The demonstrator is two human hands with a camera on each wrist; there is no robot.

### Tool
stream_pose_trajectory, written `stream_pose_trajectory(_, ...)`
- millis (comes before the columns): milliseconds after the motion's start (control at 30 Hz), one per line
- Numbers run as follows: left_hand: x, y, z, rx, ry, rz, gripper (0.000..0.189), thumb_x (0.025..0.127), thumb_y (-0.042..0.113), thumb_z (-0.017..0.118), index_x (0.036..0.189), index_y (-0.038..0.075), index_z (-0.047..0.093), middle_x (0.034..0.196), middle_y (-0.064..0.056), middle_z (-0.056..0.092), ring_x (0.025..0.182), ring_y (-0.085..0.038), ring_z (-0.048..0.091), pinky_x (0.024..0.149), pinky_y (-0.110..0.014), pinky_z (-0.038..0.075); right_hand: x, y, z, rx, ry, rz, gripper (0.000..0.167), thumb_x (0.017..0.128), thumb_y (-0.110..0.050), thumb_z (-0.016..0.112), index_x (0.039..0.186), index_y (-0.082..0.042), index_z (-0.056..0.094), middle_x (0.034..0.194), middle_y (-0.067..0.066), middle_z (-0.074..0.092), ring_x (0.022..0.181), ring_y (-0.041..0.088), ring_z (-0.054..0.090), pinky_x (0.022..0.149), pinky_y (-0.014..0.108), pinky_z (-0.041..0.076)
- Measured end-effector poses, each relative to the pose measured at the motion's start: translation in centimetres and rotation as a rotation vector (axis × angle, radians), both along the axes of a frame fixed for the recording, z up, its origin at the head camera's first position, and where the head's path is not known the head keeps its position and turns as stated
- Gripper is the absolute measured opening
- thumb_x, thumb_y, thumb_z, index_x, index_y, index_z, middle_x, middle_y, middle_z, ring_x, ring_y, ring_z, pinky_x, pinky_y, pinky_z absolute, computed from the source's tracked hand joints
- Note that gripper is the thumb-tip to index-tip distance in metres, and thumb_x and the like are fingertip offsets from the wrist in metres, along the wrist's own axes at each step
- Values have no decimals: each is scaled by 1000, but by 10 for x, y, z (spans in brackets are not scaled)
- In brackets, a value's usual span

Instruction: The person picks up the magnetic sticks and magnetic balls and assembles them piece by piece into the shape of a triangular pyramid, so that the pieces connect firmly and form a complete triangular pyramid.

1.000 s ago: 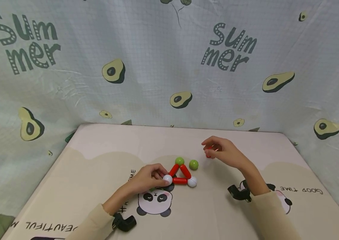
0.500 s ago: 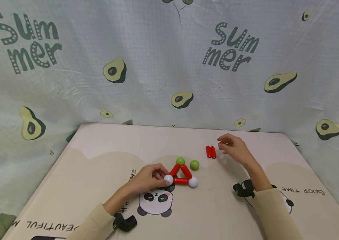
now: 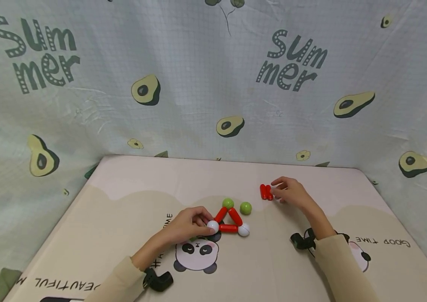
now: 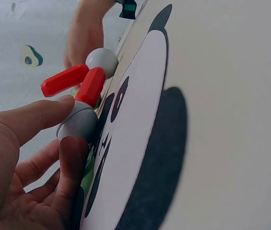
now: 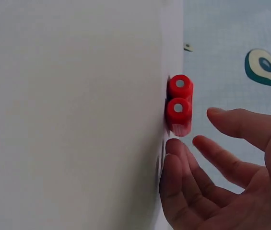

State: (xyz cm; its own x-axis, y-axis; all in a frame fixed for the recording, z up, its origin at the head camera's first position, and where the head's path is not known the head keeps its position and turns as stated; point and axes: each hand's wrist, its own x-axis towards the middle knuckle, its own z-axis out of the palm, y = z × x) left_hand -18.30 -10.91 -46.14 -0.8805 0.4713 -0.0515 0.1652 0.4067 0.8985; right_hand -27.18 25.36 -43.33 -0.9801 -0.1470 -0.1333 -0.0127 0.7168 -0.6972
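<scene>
In the head view, a triangle of red rods lies on the table, with white balls at the two near corners and a green ball at the far one. My left hand pinches the left white ball between thumb and finger. The right white ball sits untouched at the other end of the near red rod. Beside two parallel red rods, my right hand has its fingers apart. The right wrist view shows the rods' round grey ends and a gap between them and the thumb.
A loose green ball lies just right of the triangle's far corner. The table has a panda-print cover. An avocado-print sheet hangs behind it. Black wrist-worn devices sit at both wrists.
My right hand set down a red rod beside another, moved off to the right, then came back left and nearer to the pair. The left hand stays on the white ball.
</scene>
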Motion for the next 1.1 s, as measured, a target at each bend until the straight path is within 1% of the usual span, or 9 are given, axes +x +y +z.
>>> stream_pose_trajectory(100, 1, 1, 1, 1, 0, 1, 29, 88, 25, 81, 110, 9, 71, 88, -4, 67, 80, -17, 60, 67, -23, 48, -2, -3, 0, 33, -37, 2, 44, 99, -24, 65, 136, 0, 58, 118, 22, 66, 83, 20, 66, 75, 29, 57)
stream_pose_trajectory(267, 1, 0, 1, 2, 1, 3, 29, 88, 25, 81, 110, 9, 71, 89, -3, 67, 80, -17, 60, 68, -23, 48, -6, -6, 3, 70, -67, 48, 46, 97, -21, 66, 138, -2, 57, 109, 18, 66, 80, 20, 64, 70, 29, 55)
stream_pose_trajectory(400, 1, 0, 1, 0, -1, 6, 29, 88, 25, 81, 109, 9, 71, 89, -3, 67, 80, -17, 60, 68, -23, 48, -10, -7, 6, 81, -86, 76, 44, 95, -17, 65, 136, -2, 58, 100, 14, 66, 77, 19, 62, 69, 28, 54)
stream_pose_trajectory(500, 1, 1, 1, -1, 0, 5, 28, 88, 24, 81, 110, 9, 71, 89, -3, 67, 80, -17, 60, 67, -23, 48, -10, -6, 8, 85, -94, 78, 43, 93, -16, 66, 132, -2, 57, 95, 13, 66, 76, 19, 62, 70, 28, 54)
stream_pose_trajectory(633, 0, 1, 0, 1, 3, -2, 28, 88, 25, 81, 110, 9, 70, 89, -3, 66, 80, -17, 60, 67, -23, 48, -9, -7, 8, 75, -111, 61, 44, 93, -14, 68, 131, -1, 52, 102, 17, 64, 77, 20, 62, 71, 28, 55)
stream_pose_trajectory(767, 0, 1, -1, 7, 1, -3, 28, 88, 24, 81, 109, 9, 70, 88, -3, 67, 79, -17, 60, 67, -24, 48, -8, -7, 7, 49, -121, 38, 50, 92, -11, 69, 135, -1, 46, 111, 20, 59, 80, 21, 61, 72, 28, 56)
stream_pose_trajectory(867, 0, 1, -1, 5, 2, -4, 28, 88, 24, 81, 109, 9, 70, 88, -3, 67, 79, -17, 60, 67, -24, 49, -6, -6, 8, 41, -98, 25, 54, 92, -12, 69, 139, 0, 43, 114, 22, 59, 83, 23, 61, 73, 28, 56)
stream_pose_trajectory(967, 0, 0, -2, 3, 5, -5, 28, 88, 24, 81, 109, 9, 70, 88, -3, 67, 79, -17, 60, 67, -24, 49, -4, -7, 11, 51, -35, 27, 52, 92, -13, 70, 137, 0, 47, 114, 20, 61, 90, 25, 61, 74, 28, 54)
stream_pose_trajectory(1100, 0, 0, -2, 9, 4, -5, 28, 88, 24, 81, 109, 9, 71, 88, -3, 67, 80, -17, 61, 68, -24, 49, -1, -15, 20, 46, 85, 112, 40, 89, -9, 70, 126, 2, 59, 111, 18, 64, 99, 28, 59, 80, 31, 51)
